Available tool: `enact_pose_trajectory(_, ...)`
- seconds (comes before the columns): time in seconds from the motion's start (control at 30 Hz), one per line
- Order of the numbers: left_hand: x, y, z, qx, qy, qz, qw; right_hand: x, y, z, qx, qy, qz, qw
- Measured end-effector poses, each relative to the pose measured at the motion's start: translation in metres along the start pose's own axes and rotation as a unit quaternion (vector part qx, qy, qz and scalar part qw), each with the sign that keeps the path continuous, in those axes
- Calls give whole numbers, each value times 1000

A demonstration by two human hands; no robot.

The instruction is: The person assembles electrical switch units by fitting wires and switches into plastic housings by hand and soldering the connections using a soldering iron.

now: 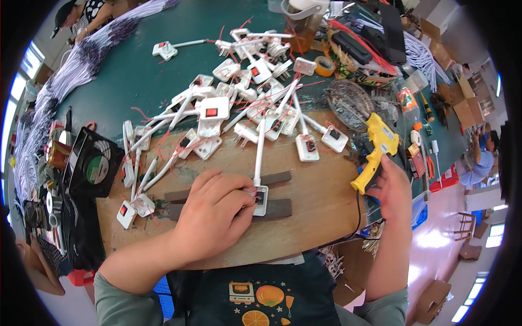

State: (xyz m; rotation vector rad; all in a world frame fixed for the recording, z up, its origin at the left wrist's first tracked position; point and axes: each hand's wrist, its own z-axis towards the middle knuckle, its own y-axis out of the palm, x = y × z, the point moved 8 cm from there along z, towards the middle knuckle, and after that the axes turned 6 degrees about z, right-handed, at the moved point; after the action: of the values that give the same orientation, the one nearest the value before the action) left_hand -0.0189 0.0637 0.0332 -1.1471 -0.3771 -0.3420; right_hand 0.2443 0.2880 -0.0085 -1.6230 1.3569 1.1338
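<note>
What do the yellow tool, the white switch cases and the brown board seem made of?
Yellow tool: probably plastic, slightly glossy, with moulded curves. White switch cases: likely smooth plastic, evenly coloured, with crisp edges. Brown board: perhaps wood, dull, worn, with streaks.

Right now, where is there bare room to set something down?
Bare: the wooden board between the dark strips and the right hand, and the green tabletop between the cable bundle at left and the white switch housings. Crowded: the middle, where those housings lie heaped.
</note>
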Motion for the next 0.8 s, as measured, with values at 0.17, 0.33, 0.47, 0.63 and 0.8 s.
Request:
enact_pose_trajectory(0.17, 0, -1, 3, 13, 8, -14, 1000, -3, -28, -8, 61, -48, -187, 979)
enact_pose_trajectory(0.33, -1, -1, 2, 14, 6, -12, 1000, -18, -32, -23, 107, -171, -237, 950)
enact_pose_trajectory(0.47, -1, -2, 0, 21, 9, -7, 1000, -15, 13, -54, 6, -240, -201, 950)
enact_pose_trajectory(0.63, -1, 0, 1, 24, 22, -12, 999, -12, 94, -75, -185, -237, -208, 931)
enact_pose_trajectory(0.8, -2, -8, 1, 60, 5, -87, 994, 26, 147, -86, -324, 112, -139, 929)
